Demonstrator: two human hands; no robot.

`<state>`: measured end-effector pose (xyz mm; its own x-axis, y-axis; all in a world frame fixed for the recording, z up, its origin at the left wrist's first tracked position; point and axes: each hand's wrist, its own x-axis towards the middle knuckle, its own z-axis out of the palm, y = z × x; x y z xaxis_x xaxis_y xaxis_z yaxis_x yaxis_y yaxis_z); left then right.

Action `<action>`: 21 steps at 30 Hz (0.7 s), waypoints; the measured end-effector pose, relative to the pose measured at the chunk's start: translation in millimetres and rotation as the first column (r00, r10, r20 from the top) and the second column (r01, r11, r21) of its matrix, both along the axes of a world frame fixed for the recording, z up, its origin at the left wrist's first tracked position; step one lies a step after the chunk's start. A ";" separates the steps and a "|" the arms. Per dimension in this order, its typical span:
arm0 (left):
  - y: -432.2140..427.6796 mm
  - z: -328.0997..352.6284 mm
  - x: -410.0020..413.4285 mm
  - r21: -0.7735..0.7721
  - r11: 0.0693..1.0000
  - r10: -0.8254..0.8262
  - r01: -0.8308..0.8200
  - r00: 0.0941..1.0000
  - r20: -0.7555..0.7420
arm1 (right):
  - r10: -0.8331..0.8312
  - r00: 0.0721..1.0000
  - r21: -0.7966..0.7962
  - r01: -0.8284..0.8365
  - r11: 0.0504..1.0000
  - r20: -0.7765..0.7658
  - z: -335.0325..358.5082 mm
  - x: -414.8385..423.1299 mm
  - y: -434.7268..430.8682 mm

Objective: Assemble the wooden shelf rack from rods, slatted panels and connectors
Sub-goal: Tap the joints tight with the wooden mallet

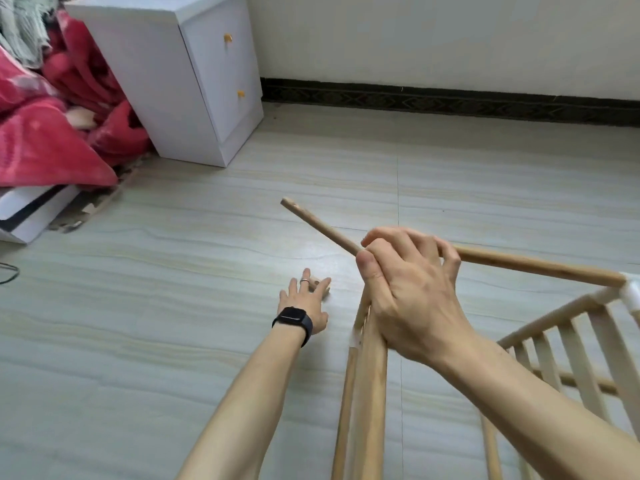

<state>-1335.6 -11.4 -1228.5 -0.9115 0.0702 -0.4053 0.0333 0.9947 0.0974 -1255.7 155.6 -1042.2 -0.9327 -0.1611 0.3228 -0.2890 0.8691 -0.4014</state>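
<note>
With the right hand (412, 289) curled round the pale round wooden rod (318, 225) atop the slatted light-wood rack (367, 393) at five o'clock, the spread-fingered left hand (304, 306) touched a small tan wooden peg (316, 283) at its twelve o'clock, which probably wanted a firm pinch.

Two bare forearms show, one entering from 6 o'clock, the other from 4 o'clock. The left hand (304, 308) has a thin silver ring (304, 280) on one finger. Its wrist wears a black smartwatch (293, 323) with a dark rectangular face and black band. The right hand (408, 285) is bare.
</note>
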 end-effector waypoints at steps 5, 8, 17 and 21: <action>10.6 -39.6 -37.3 -0.067 0.995 -0.070 0.075 0.995 0.066 | 0.017 1.000 -0.031 -0.017 0.999 0.003 -1.7 -2.6 -0.7; 4.4 -49.2 -39.7 -0.132 0.989 -0.069 0.066 0.997 -0.021 | 0.027 1.000 -0.050 -0.027 0.998 0.003 -4.1 -4.2 1.7; -77.4 -39.6 44.8 0.053 0.967 0.243 -0.249 0.965 0.097 | 0.010 0.997 -0.060 -0.005 0.998 0.075 -1.9 -1.2 -7.7; -100.4 2.0 76.0 0.316 0.857 0.419 -0.407 0.907 0.032 | -0.002 0.995 -0.088 0.011 0.996 0.102 -3.2 2.7 -21.4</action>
<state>-1259.7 -111.8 -1226.5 -0.8983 -0.2006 -0.3910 -0.3644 0.8374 0.4075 -1253.0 134.2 -1045.4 -0.9623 -0.1294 0.2394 -0.2370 0.8307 -0.5038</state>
